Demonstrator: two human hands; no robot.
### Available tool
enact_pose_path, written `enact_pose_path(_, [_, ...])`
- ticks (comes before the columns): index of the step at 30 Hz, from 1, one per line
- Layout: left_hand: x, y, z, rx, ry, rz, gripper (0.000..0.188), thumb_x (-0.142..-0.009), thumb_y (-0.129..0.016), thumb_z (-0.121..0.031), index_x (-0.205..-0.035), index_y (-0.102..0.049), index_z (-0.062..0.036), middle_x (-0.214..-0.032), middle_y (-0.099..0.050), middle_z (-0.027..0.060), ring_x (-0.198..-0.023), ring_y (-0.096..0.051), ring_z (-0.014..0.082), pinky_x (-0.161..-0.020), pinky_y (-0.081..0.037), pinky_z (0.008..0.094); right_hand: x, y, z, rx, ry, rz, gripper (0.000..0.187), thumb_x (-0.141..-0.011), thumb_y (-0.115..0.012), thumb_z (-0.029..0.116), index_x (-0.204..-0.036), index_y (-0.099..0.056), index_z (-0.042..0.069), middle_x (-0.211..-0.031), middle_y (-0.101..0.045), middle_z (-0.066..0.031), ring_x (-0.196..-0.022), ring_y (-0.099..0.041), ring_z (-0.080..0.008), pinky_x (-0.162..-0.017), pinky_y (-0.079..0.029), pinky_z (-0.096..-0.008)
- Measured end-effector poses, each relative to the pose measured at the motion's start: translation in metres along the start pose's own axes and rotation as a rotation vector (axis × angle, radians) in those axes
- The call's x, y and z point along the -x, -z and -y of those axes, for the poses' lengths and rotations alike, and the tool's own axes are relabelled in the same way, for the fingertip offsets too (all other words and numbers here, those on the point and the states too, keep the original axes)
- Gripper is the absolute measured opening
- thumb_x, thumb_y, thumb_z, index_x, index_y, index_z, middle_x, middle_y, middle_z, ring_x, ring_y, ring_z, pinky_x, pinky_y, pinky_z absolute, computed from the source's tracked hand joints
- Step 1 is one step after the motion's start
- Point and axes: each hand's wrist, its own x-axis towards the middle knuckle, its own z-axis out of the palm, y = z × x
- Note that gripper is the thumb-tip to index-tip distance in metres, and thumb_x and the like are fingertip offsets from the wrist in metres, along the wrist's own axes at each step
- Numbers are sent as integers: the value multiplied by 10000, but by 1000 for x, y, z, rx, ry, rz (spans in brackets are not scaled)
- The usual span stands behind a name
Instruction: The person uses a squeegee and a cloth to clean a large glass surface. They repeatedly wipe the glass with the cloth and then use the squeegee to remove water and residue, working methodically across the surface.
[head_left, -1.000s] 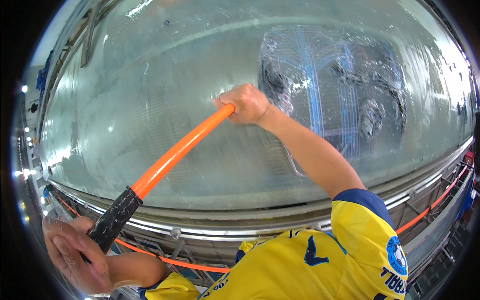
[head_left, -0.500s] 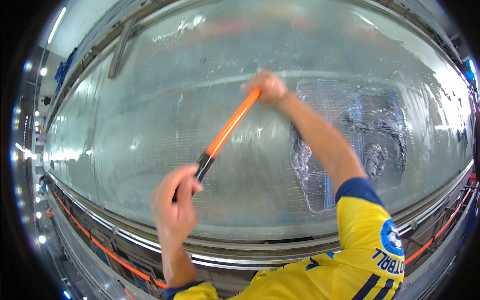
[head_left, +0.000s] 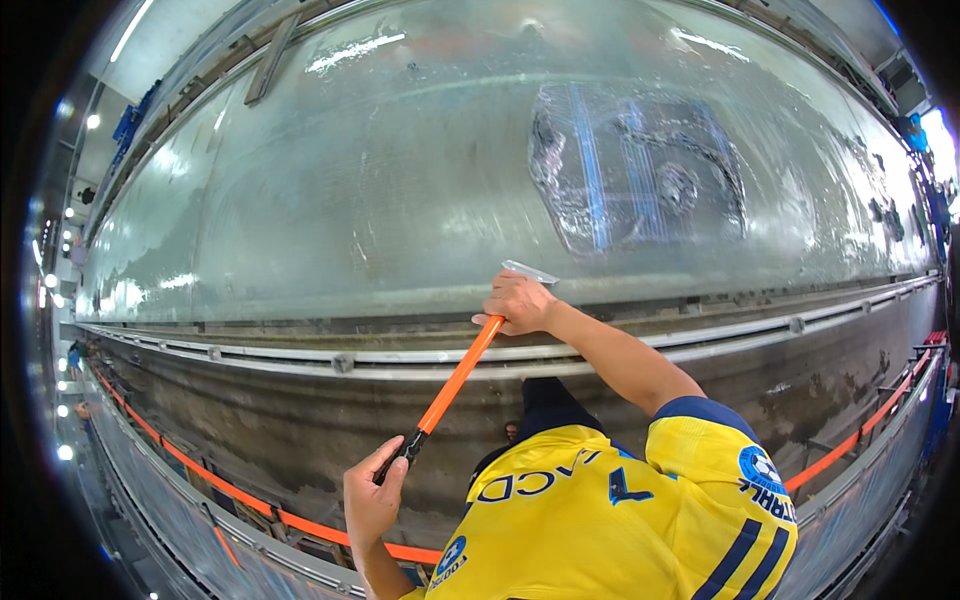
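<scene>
An orange-handled scraper [head_left: 461, 376] slants between my hands, its thin pale blade just beyond my right hand. Around the black grip at its lower end, the fingers of my left hand [head_left: 374, 492] are closed. My right hand [head_left: 522, 303] is wrapped round the upper end, close to the blade. Beneath the blade is the near edge of a broad, wet, grey-green surface [head_left: 400, 200]. Farther off, right of centre, a wrinkled clear plastic film sheet with blue stripes [head_left: 640, 180] shows on that surface; I cannot tell whether it lies loose or stuck down.
A metal rail [head_left: 400, 362] runs along the near side of the wet surface. Between it and an orange rail [head_left: 240, 492] lies a brown, stained strip. At the far left edge rests a short grey bar [head_left: 272, 60].
Both hands have drawn the scraper back from the middle of the wet surface to its near edge. More of the rail and of my yellow shirt shows now.
</scene>
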Motion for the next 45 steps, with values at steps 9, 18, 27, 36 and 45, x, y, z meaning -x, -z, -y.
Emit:
enact_pose_path(9, [39, -50, -102, -287, -591, 66, 187, -821, -672, -77, -970, -727, 24, -832, -727, 141, -707, -707, 256, -776, -549, 344, 59, 31, -8, -68, -63, -130, 467, -819, -743, 213, -513, -407, 105, -491, -440, -86, -465, -483, -329, -439, -355, -454])
enact_pose_path(18, [-71, -54, -196, -285, -666, 147, 331, -939, -614, -264, -876, -737, 36, -501, -591, 75, -460, -612, 189, -771, -589, 360, 17, 39, -69, -65, -188, -337, 461, -848, -721, 183, -526, -397, 116, -482, -437, -71, -443, -496, -306, -411, -371, -424])
enact_pose_path(27, [-210, -34, -236, -306, -915, -20, 332, -994, -514, -194, -801, -628, 52, -724, -699, 223, -666, -676, 315, -722, -584, 371, -60, 35, -163, -90, -230, -377, 415, -861, -709, 176, -563, -425, 122, -499, -473, -59, -442, -511, -296, -425, -404, -422])
enact_pose_path(36, [-331, -19, -271, -234, -891, -90, 386, -1071, -375, -189, -792, -505, 45, -643, -458, 97, -624, -634, 254, -733, -600, 489, -155, 44, -278, -63, -264, -386, 316, -855, -709, 178, -613, -518, 108, -571, -536, -98, -517, -556, -322, -464, -437, -424])
enact_pose_path(45, [-420, -92, -290, -16, -554, -67, 244, -1005, -576, -146, -873, -696, 19, -758, -673, 68, -658, -604, 114, -587, -440, 257, -197, 91, -447, 216, -164, -318, 37, -794, -683, 207, -761, -696, 195, -705, -662, -73, -644, -644, -330, -574, -527, -427])
